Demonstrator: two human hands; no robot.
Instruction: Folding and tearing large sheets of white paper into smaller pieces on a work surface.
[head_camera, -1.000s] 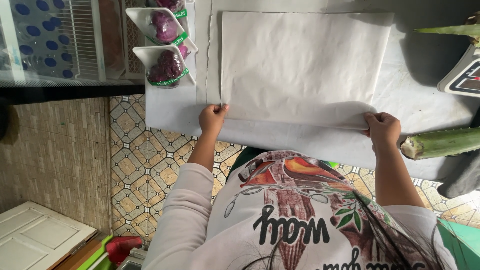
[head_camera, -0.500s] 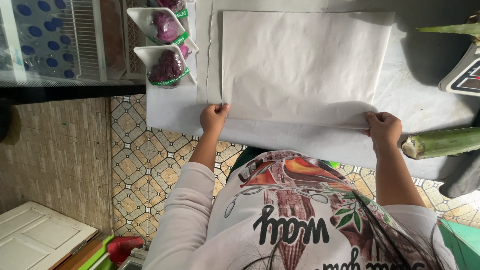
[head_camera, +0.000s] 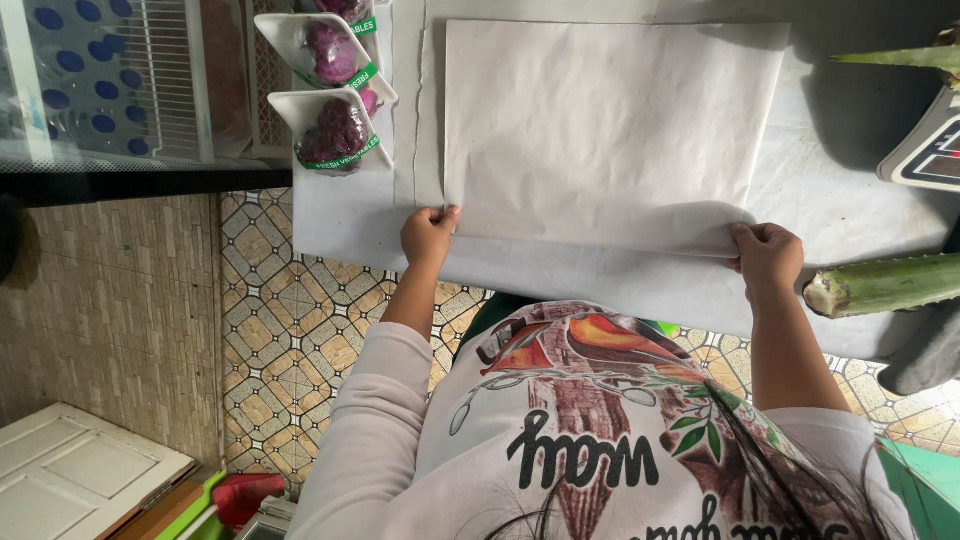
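A large sheet of white paper (head_camera: 610, 130) lies flat on a table under a white covering (head_camera: 350, 230). My left hand (head_camera: 428, 232) pinches the sheet's near left corner between thumb and fingers. At the near right corner, my right hand (head_camera: 768, 255) grips the same edge, which is lifted slightly off the covering. Both arms reach out from my body, and my printed shirt (head_camera: 600, 420) fills the bottom of the view.
Two white trays of wrapped purple vegetables (head_camera: 335, 135) sit at the table's left edge. A thick green aloe leaf (head_camera: 885, 285) lies just right of my right hand, with a weighing scale (head_camera: 930, 150) beyond it. Patterned floor tiles (head_camera: 290, 330) show on the left, below a wire rack (head_camera: 150, 80).
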